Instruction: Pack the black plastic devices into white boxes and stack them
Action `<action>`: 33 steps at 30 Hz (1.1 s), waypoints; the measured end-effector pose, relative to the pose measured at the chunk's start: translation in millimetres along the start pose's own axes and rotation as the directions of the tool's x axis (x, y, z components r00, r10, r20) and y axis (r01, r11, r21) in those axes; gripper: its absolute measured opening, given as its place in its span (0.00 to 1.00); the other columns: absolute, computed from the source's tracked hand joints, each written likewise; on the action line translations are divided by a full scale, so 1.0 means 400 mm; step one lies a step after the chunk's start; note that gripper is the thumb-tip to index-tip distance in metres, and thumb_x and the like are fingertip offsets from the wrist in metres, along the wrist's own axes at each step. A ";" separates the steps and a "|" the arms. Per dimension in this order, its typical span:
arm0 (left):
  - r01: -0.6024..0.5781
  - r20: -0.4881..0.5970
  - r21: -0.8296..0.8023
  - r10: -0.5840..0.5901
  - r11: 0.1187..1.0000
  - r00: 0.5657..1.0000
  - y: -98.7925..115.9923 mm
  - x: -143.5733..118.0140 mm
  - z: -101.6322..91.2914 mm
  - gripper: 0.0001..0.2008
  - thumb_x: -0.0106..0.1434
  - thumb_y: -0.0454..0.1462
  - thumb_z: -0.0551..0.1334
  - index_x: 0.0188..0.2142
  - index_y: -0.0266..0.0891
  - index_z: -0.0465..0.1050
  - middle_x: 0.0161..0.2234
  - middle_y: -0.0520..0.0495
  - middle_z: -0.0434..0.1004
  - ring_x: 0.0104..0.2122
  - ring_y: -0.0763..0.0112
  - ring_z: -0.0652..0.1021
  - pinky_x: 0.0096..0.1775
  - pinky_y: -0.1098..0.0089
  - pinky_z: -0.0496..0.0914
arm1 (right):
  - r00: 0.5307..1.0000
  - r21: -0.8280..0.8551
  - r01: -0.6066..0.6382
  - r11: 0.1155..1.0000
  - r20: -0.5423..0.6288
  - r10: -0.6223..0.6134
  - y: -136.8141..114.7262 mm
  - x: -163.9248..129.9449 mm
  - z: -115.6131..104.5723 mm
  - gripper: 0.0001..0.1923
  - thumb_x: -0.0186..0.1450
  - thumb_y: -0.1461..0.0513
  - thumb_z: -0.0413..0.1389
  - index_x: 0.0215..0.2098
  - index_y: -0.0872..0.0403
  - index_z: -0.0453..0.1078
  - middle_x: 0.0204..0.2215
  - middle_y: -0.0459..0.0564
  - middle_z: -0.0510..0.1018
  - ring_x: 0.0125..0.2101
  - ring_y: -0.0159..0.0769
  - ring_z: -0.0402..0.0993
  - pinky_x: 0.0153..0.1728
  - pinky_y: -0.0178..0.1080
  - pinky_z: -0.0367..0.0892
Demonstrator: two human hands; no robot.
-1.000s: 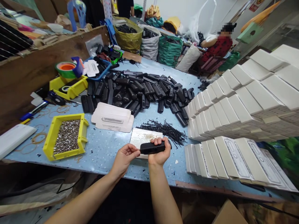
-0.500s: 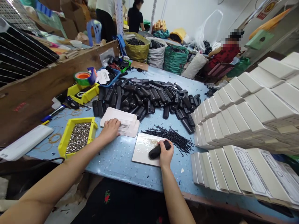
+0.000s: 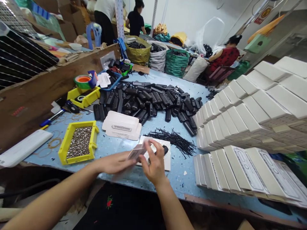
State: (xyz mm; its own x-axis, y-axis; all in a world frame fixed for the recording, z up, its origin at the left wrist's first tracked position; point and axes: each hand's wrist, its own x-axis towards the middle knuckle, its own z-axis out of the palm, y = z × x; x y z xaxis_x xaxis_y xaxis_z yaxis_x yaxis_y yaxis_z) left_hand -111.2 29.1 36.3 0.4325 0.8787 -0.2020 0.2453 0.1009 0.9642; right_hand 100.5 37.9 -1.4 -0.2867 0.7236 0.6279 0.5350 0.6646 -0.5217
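Between my hands, a small white flat-folded carton (image 3: 137, 152) stands tilted and blurred by motion. My left hand (image 3: 116, 162) grips it from the left side. The fingers and thumb of my right hand (image 3: 155, 163) are curled at its right edge, touching it. Under and behind my right hand lies a black plastic casing (image 3: 165, 149), partly hidden, on a white board (image 3: 167, 163). Further back, white carton blanks (image 3: 122, 132) lie flat in a small pile. Beside the board, thin black pins or cable-like sticks (image 3: 177, 142) are heaped.
A yellow bin (image 3: 62, 153) of small metal parts stands left. A heap of black casings (image 3: 153, 99) spreads across the back. Stacked white boxes (image 3: 225, 127) wall off the right. Tape rolls (image 3: 82, 80) sit by the wooden board (image 3: 31, 99). Other people work in the background.
My right hand has let go of the black casing, which now lies on the white board. My left hand has come from the carton pile towards the middle with a carton, and both hands meet at it.
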 end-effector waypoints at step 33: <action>0.028 -0.164 0.167 -0.001 0.986 0.986 -0.028 0.025 0.152 0.52 0.53 0.36 0.64 0.69 0.39 0.32 0.36 0.48 0.77 0.30 0.67 0.77 0.34 0.69 0.70 | 0.864 0.528 -0.502 0.685 0.277 0.420 -0.068 -0.045 0.018 0.21 0.68 0.54 0.47 0.52 0.53 0.72 0.51 0.50 0.72 0.53 0.29 0.70 0.58 0.34 0.68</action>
State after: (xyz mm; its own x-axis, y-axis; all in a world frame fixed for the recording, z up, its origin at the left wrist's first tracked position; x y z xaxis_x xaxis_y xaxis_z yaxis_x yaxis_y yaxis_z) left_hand -56.9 8.5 13.2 0.2843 0.9433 -0.1716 0.3984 0.0466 0.9160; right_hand 85.5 8.0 -2.7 -0.2434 0.9560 0.1639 0.0910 0.1907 -0.9774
